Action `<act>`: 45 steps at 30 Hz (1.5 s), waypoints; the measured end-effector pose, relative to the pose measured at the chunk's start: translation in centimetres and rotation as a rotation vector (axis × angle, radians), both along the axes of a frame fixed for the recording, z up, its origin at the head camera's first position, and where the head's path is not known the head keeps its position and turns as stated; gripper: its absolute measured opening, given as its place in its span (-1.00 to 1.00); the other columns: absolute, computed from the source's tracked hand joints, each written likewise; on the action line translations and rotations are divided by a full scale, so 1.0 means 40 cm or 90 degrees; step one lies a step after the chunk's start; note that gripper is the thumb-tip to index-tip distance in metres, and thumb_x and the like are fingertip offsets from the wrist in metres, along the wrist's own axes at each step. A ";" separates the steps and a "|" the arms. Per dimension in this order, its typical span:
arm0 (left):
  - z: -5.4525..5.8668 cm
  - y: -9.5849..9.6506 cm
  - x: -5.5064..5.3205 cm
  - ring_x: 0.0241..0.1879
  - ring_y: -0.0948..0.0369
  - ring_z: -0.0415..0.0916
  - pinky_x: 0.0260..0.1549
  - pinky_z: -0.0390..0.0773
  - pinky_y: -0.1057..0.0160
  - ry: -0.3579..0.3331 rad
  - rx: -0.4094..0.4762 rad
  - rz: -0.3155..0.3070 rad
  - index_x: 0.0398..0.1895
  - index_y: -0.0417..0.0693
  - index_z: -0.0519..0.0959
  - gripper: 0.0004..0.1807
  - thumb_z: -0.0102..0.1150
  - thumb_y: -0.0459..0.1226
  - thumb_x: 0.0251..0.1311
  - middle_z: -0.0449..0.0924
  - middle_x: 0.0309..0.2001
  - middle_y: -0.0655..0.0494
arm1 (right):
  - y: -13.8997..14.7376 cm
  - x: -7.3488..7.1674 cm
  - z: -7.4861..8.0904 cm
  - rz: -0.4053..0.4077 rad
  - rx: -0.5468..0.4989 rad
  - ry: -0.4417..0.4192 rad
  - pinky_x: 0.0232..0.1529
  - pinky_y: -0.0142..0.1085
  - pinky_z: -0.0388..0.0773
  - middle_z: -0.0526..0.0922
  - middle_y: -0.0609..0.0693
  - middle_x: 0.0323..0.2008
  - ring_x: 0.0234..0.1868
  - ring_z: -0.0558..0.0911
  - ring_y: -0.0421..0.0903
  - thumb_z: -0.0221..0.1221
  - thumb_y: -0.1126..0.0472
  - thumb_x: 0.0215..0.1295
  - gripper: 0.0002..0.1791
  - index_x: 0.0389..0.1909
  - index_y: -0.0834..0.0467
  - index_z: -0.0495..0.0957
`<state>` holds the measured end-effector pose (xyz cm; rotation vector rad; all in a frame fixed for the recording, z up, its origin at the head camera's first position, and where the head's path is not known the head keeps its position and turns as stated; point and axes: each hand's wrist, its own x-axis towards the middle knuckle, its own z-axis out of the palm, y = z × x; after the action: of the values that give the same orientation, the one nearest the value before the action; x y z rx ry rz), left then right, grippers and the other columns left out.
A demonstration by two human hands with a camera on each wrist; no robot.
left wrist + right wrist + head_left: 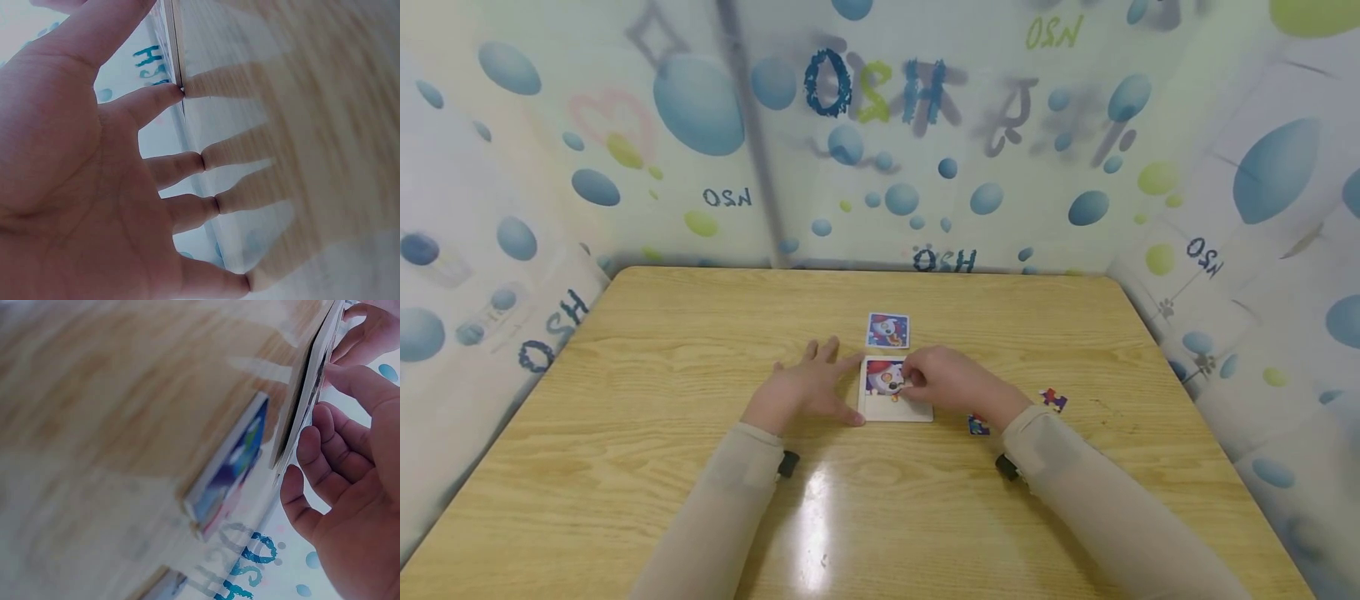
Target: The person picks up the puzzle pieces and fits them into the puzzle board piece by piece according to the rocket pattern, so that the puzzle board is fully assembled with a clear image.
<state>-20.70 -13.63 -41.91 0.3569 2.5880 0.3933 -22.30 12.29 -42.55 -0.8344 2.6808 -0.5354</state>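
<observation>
A white-framed jigsaw board [880, 410] lies on the wooden table, its upper part filled with a picture of a white dog in a red hat. My left hand [808, 387] spreads its fingers at the board's left side, thumb and index finger at the frame; in the left wrist view several fingertips of the left hand [119, 162] rest on the tabletop. Over the board's right half, my right hand [951, 379] pinches a puzzle piece at the picture's edge, mostly hidden by the fingers. The right wrist view has the right hand [356, 469] with curled fingers beside the board [306, 394].
A square picture card [888, 331] with the same dog lies just beyond the board. Two loose puzzle pieces lie to the right: a blue one [978, 425] beside the right wrist and a red and purple one [1053, 400] farther out. A patterned curtain [880, 200] rises behind the table.
</observation>
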 end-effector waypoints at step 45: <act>0.015 0.005 0.005 0.79 -0.33 -0.43 0.47 -0.22 -0.80 -0.011 0.007 0.001 0.82 0.36 0.05 0.19 0.52 0.26 0.24 -0.35 0.84 -0.14 | -0.024 -0.014 0.003 -0.003 -0.023 -0.057 -0.22 -0.34 0.58 0.68 -0.11 -0.32 -0.31 0.57 -0.19 0.38 0.09 0.55 -0.78 0.05 0.11 0.77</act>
<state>-20.52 -13.44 -41.30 0.3545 2.5695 0.4090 -22.85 11.35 -42.43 -0.7945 2.5999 -0.6090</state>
